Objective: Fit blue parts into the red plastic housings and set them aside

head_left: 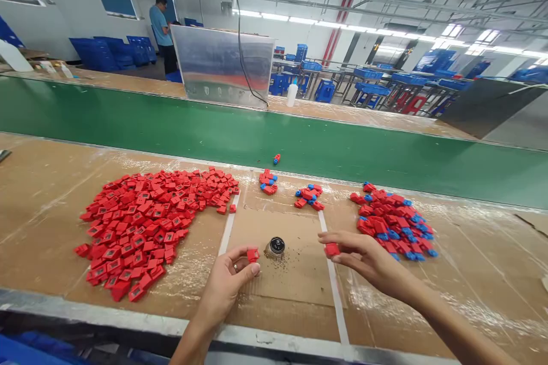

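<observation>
My left hand [229, 276] pinches a small red plastic block [253, 254] between thumb and fingers, just left of a round black-topped metal piece [277, 245]. Dark crumbs lie on the cardboard around that piece. On its other side, my right hand [363, 254] grips another red block [331, 249] with its fingertips, above a white tape line. A large heap of red blocks [141, 222] spreads to the left of my left hand. Beyond my right hand lies a pile of red pieces with blue ends [394, 219].
Two small clusters of red-and-blue pieces [309, 196] lie ahead on the cardboard-covered table [291, 291]. A single red-and-blue piece [277, 158] rests on the green belt [205, 128]. Farther back are a white bottle [291, 93], a metal panel [222, 65] and a standing person [161, 34].
</observation>
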Available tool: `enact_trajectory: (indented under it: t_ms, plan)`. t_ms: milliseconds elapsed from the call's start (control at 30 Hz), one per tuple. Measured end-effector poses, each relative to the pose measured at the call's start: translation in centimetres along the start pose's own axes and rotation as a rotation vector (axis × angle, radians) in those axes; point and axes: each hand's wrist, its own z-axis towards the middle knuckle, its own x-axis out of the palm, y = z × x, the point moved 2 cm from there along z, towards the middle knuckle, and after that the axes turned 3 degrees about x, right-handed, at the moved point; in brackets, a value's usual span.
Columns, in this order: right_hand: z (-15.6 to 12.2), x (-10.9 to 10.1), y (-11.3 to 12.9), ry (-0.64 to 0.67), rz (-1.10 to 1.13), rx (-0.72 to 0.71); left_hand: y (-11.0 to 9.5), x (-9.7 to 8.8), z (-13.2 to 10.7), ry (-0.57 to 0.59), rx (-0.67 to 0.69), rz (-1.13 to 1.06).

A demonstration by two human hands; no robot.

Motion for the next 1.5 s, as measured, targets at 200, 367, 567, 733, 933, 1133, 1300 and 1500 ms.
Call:
enact_trajectory:
  t_ms: [200,367,567,733,933,1133,1300,1500]
  plan:
    - [1.1,2.5,3.0,-0.055,-0.151,-0.122,1.7,0.7,-0.8,0.104,0.017,-0.027]
    - [2.5,3.9,3.4,-0.074,-0.411,-0.202,2.5,0.7,-1.3,0.130,0.007,0.042]
    - [3.6,4.7,3.3,-0.106,-0.520,-0.271,2.7,0.8,-1.4,0.154,0.000,0.070]
    - [4.2,5.2,3.8,-0.147,-0.491,-0.312,2.7,1.0,-1.7,0.177,0.016,0.093]
    - [4.0,5.8,4.3,-0.118,-0.542,-0.337,2.8,1.0,-1.7,0.183,0.051,0.141]
    - [4.0,6.2,4.4,-0.093,-0.590,-0.332,2.8,1.0,-1.9,0.200,0.065,0.161]
    - [3.9,6.1,4.4,-0.074,-0.595,-0.331,2.7,1.1,-2.0,0.198,0.063,0.164]
    - [4.0,6.1,4.4,-0.049,-0.613,-0.343,2.7,1.1,-2.0,0.202,0.069,0.189]
